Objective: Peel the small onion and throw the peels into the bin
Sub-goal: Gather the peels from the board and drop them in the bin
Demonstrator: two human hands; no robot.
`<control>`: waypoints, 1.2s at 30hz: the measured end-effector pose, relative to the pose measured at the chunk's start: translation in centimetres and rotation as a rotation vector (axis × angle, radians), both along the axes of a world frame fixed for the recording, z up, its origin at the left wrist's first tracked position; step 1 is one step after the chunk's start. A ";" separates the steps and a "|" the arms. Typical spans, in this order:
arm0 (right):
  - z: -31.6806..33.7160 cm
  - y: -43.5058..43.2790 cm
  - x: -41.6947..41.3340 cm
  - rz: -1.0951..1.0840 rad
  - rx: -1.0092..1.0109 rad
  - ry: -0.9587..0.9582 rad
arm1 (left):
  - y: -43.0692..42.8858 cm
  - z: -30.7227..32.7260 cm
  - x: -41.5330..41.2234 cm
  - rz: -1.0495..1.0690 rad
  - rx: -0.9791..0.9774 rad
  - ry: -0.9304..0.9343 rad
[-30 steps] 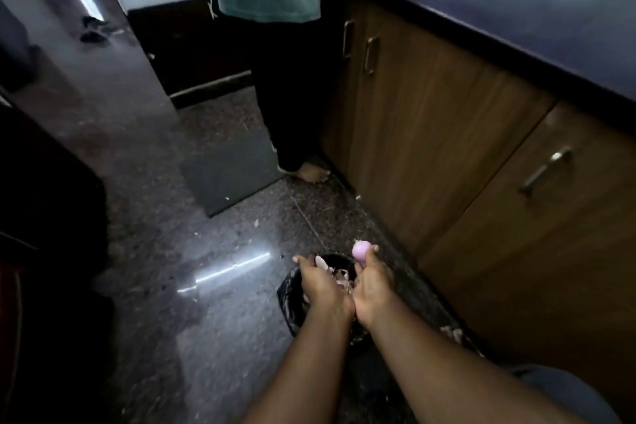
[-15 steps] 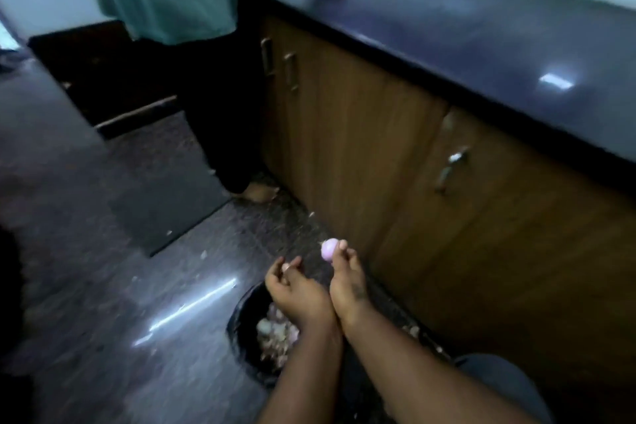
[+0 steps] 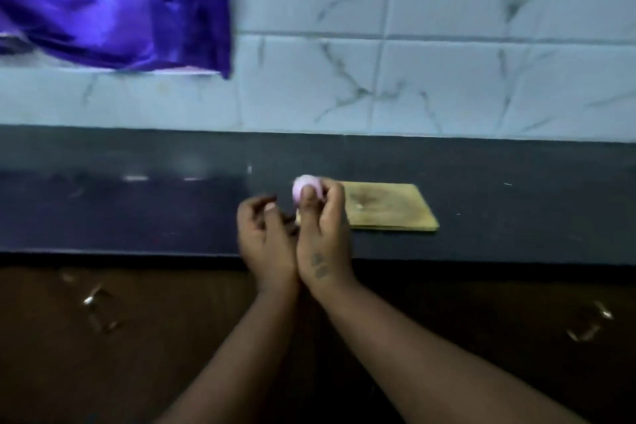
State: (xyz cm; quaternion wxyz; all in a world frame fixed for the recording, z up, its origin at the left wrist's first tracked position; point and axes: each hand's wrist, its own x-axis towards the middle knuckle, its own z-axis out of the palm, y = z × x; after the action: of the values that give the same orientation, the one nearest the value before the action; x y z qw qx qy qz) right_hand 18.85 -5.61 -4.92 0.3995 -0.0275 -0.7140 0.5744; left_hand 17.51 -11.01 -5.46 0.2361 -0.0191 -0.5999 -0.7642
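Head view: right hand point(image 3: 321, 224) pinches the peeled small onion point(image 3: 304, 188) just left of the wooden board point(image 3: 389, 206) on the counter point(image 3: 137, 203); left hand point(image 3: 265, 231), loosely curled and empty, sits farther from it

No legible text, label, brand or number in view. Only candidate: a dark mark on the back of the right hand point(image 3: 323, 251), possibly characters, too blurred to read.

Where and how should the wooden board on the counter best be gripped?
Grip the board by its right short edge, coming from the right. It lies flat on the counter, so only the thin edges offer purchase, and the right hand, holding the onion, covers its left end.
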 end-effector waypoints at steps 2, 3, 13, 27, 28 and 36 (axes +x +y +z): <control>1.4 6.0 -1.2 -0.096 0.025 -0.056 | 4.5 1.2 -1.6 -0.095 -0.302 0.107; 1.8 8.7 -2.3 -0.125 -0.017 -0.119 | 6.4 1.6 -2.6 -0.158 -0.488 0.149; -1.7 17.3 -5.3 -0.079 -0.199 -0.252 | 9.9 -0.2 -5.1 -0.453 -1.629 0.197; -1.3 5.4 -2.2 0.316 -1.006 -0.145 | 3.9 -2.2 0.6 -0.070 -0.443 -0.251; -1.6 3.1 -2.1 0.372 -1.079 -0.126 | 2.0 -2.7 1.1 -0.057 -0.213 -0.317; -10.3 -22.0 3.5 0.658 -0.904 -0.527 | -20.5 -11.7 8.4 0.269 0.468 -0.537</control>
State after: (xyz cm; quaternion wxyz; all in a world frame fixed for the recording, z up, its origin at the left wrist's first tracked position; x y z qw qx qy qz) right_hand 22.32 -27.56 -15.22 -0.0397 -0.1132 -0.4454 0.8872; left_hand 25.86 -31.47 -17.18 0.1666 0.3149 -0.4469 -0.8206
